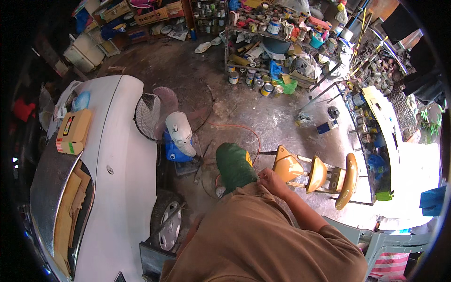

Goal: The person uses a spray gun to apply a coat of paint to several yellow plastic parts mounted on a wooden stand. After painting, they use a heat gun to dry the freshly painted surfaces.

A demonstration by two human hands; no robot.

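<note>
My right hand (269, 180) is at my right hip, by the hem of my brown shirt (253, 225) and the green shorts (235, 167). Its fingers are drawn together; whatever they pinch is too small to make out. Just beyond that hand, glossy orange-yellow painted panels rest on a metal rack: a wide panel (287, 164), a smaller panel (317, 174) and a long curved panel (347, 182). Only a bit of my left arm (191, 231) shows beside my shirt; the left hand is hidden.
A white car (124, 155) with a cardboard box (74, 131) on it stands at left. Ahead is a fan (179, 129) with a blue base. An orange hose (249, 128) crosses the floor. Paint cans (267, 89) crowd the far shelves; a metal-framed table (383, 122) stands right.
</note>
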